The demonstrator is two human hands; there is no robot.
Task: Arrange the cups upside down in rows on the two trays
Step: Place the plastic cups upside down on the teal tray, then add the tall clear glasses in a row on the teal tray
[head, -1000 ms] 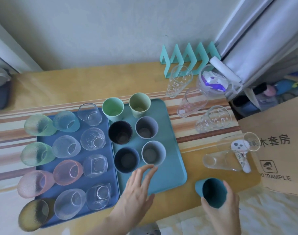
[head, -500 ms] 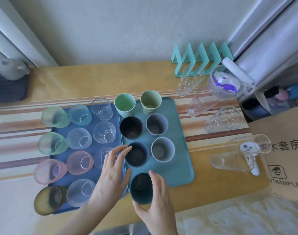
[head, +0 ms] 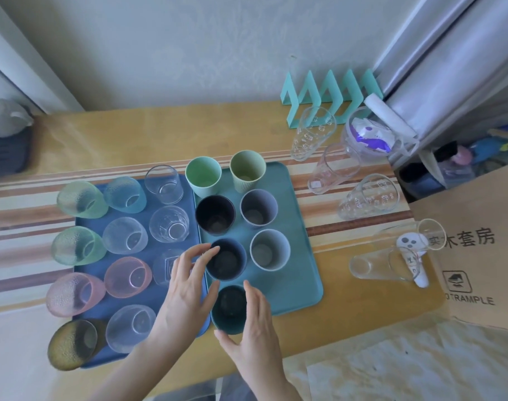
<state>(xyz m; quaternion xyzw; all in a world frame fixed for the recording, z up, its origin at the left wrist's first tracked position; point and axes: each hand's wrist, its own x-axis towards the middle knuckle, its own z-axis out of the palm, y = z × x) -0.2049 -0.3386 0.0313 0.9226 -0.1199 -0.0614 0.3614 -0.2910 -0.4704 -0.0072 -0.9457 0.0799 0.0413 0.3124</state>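
Two trays lie side by side on the table: a blue tray (head: 86, 222) filled with rows of clear and tinted glass cups, and a teal tray (head: 293, 285) with two rows of plastic cups. A teal cup (head: 229, 309) stands at the teal tray's near left corner, its dark inside facing me. My right hand (head: 254, 334) wraps around it, thumb at the near side and fingers on its right. My left hand (head: 186, 287) hovers with fingers spread, fingertips at the rim of the dark blue cup (head: 226, 263) just behind.
Several tall clear glasses (head: 368, 198) stand or lie on the table right of the trays, one near a white device (head: 411, 250). A cardboard box (head: 478, 270) sits far right, a glass jug (head: 371, 137) and a teal zigzag rack (head: 331, 94) at the back.
My right hand carried the teal cup from the right of the table to the teal tray's near left corner. My left hand shifted left, toward the dark blue cup.
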